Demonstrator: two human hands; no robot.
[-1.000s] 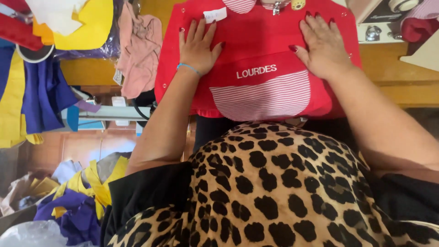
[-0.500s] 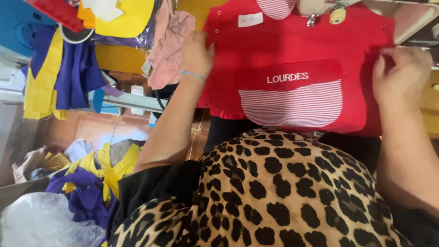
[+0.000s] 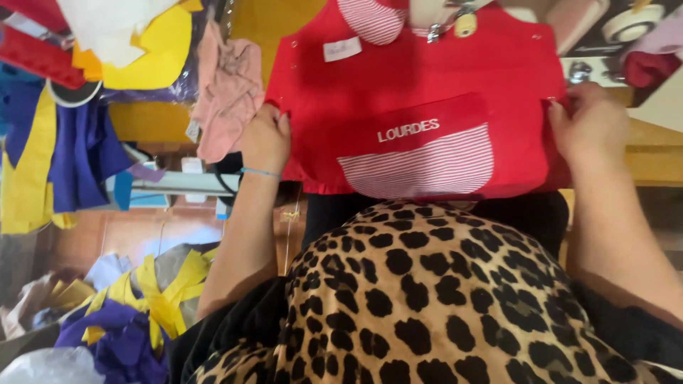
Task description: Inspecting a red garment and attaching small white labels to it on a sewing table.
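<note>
A red garment [image 3: 420,78] with a red-and-white striped pocket and a striped collar lies spread on the wooden table [image 3: 647,153] in front of me. My left hand [image 3: 265,139] grips its left side edge, fingers curled around the cloth. At the other side, my right hand [image 3: 587,124] pinches the right edge between thumb and fingers. A small white label sits near the garment's upper left. My leopard-print top fills the lower part of the view.
A pink cloth [image 3: 228,85] hangs off the table to the left. Yellow, blue and red fabric pieces [image 3: 78,107] pile at the far left, and more yellow and purple scraps [image 3: 135,313] lie on the floor. A sewing machine [image 3: 569,21] stands behind the garment.
Both hands lay flat on the garment's front a second ago. They have slid outward to its side edges and closed on the cloth. The view has shifted slightly.
</note>
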